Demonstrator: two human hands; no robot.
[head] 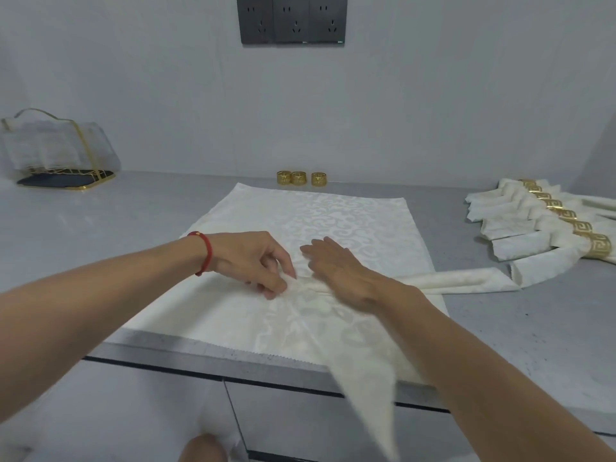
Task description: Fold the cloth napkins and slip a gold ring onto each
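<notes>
A cream patterned napkin (350, 215) lies spread flat on the grey counter (100, 221), its near edge reaching the counter's front lip. On top of it a second napkin has been folded into a long narrow strip (460, 281) that runs from the middle of the flat cloth out to the right, its pointed end resting on the bare counter; another length of the cloth hangs off the near edge, blurred. The left hand (253, 261), with a red cord bracelet (205, 253) at the wrist, has its fingers curled and pinches the cloth at the strip's left end. The right hand (340, 271) lies just beside it, fingers straight and together, pressing flat on the strip. At the far edge of the flat napkin stand three loose gold rings (301, 178) in a row. On the right side of the counter lies a fanned row of finished napkins (520, 225), each folded and wearing a gold ring. At far left sits a gold wire holder (60, 151) with white material in it.
</notes>
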